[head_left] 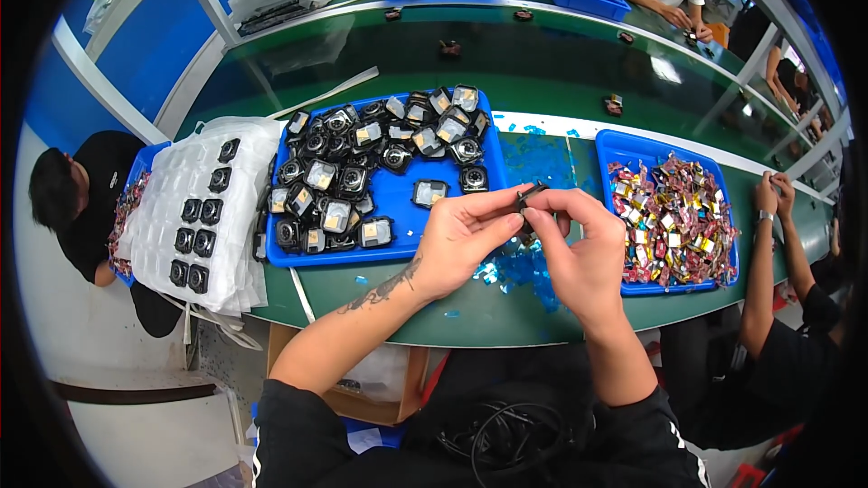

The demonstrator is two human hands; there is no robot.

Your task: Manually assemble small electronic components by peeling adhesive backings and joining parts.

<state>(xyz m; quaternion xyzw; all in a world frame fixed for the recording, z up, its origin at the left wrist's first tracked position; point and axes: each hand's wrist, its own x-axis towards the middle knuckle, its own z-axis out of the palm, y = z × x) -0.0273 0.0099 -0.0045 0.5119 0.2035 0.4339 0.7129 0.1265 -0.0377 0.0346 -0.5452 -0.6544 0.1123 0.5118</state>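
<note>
Between the fingertips of my left hand [466,239] and my right hand [583,248] is a small black watch case [531,194], seen edge-on and partly hidden by the fingers. Both hands pinch it above the green table [434,321]. Left of them sits a blue tray [407,208] heaped with black watch cases [351,183], some showing pale rectangular insides. On the right, another blue tray [610,149] is filled with small reddish parts [674,226] that have silver and gold pieces. Scraps of blue film [533,271] lie beneath my hands.
A white plastic blister tray [154,217] at the left holds several black cases. Beyond runs a green conveyor belt [542,63] carrying scattered parts. Co-workers sit across it, at far left and at right, where one person's hands [773,194] are raised. A cardboard box [398,393] stands below the table edge.
</note>
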